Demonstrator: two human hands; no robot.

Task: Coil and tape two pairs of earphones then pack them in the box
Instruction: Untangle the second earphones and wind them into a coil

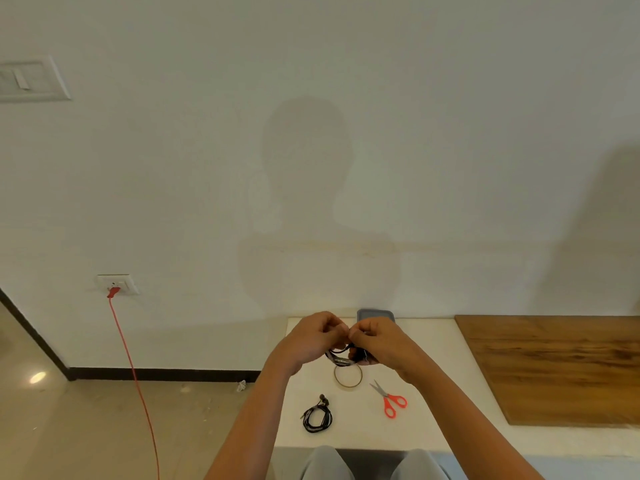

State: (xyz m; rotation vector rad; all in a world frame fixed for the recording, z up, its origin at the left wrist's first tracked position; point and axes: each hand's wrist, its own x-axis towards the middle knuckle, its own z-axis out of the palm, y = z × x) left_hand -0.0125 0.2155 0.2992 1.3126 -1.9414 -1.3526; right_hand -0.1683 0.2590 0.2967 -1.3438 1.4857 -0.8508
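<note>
From my head camera I see both hands raised together above the white table (433, 393). My left hand (311, 337) and my right hand (375, 339) meet fingertip to fingertip, both pinched on a coiled black earphone (341, 356) that hangs just under them. A pale strip, likely tape, wraps one side of that coil; I cannot tell exactly which fingers hold it.

Right below the coil, a thin tape roll (348, 375) lies flat on the table. Near it, to the right, lie red scissors (389, 400), blades pointing up-left. Nearer to me, a second earphone (317, 415) rests coiled on the table, well apart from my hands. Behind my right hand a grey box (375, 314) sits at the far table edge against the wall, mostly hidden. A wooden board (554, 365) covers the table's right part. On the left, a red cable (133, 375) runs from a wall socket (117, 284) down to the floor.
</note>
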